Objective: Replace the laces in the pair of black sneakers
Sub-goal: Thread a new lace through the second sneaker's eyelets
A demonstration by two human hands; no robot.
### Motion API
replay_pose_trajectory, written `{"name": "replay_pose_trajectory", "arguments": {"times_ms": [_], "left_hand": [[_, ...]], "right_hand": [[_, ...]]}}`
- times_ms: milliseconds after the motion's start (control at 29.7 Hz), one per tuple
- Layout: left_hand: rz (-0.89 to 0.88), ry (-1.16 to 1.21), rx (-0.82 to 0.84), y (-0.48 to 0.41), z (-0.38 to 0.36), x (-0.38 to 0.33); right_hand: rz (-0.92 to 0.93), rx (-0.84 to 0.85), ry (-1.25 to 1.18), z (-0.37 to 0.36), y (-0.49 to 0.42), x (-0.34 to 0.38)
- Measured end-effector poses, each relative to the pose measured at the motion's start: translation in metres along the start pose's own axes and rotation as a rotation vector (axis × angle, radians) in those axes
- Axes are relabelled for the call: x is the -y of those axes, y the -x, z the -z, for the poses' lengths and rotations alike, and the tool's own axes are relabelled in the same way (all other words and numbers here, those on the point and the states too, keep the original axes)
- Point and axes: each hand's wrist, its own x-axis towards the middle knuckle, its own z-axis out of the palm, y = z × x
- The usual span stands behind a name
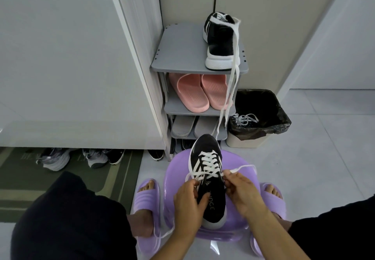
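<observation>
A black sneaker with a white lace threaded up its eyelets stands on a purple stool between my feet. My left hand grips the sneaker's tongue and pinches the left lace strand. My right hand pinches the right lace strand, which loops out to the right. A loose lace end trails down past my left wrist. The second black sneaker sits on top of the grey shoe rack, with a long white lace hanging from it over the rack's front.
Pink slippers and grey slippers fill the rack's lower shelves. A bin with a black liner holds old laces, right of the rack. A white cabinet stands left, shoes under it on a green mat.
</observation>
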Motion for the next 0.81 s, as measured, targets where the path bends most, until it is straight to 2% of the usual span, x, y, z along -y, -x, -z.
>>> {"name": "replay_pose_trajectory", "arguments": {"times_ms": [101, 169, 236, 337, 438, 506, 573, 641, 708, 809], "left_hand": [[0.034, 0.013, 0.034, -0.001, 0.001, 0.001], [0.051, 0.081, 0.050, 0.002, 0.002, 0.001], [0.103, 0.215, 0.050, 0.003, 0.004, 0.000], [0.197, 0.360, 0.041, -0.006, 0.011, 0.000], [0.209, 0.427, 0.123, -0.016, 0.014, 0.001], [0.156, 0.347, 0.212, -0.018, 0.012, 0.000], [0.094, 0.210, 0.250, -0.021, 0.007, 0.001], [0.140, 0.207, 0.202, -0.022, 0.005, 0.000], [0.223, 0.248, 0.222, -0.024, 0.008, -0.001], [0.348, 0.365, 0.318, -0.027, 0.017, -0.003]], "right_hand": [[0.130, -0.280, -0.043, 0.035, -0.012, 0.024], [0.113, -0.388, -0.169, 0.063, -0.017, 0.039], [0.041, -0.319, -0.187, 0.068, -0.013, 0.039], [-0.088, -0.054, -0.107, 0.039, -0.006, 0.019], [-0.122, 0.099, -0.055, 0.008, 0.000, 0.003], [-0.109, 0.073, -0.065, 0.001, 0.002, 0.000], [-0.066, -0.038, -0.087, 0.008, 0.000, 0.001], [0.031, -0.200, -0.104, 0.025, -0.002, 0.010], [0.117, -0.315, -0.134, 0.043, -0.004, 0.022], [0.047, -0.235, -0.172, 0.047, -0.002, 0.026]]}}
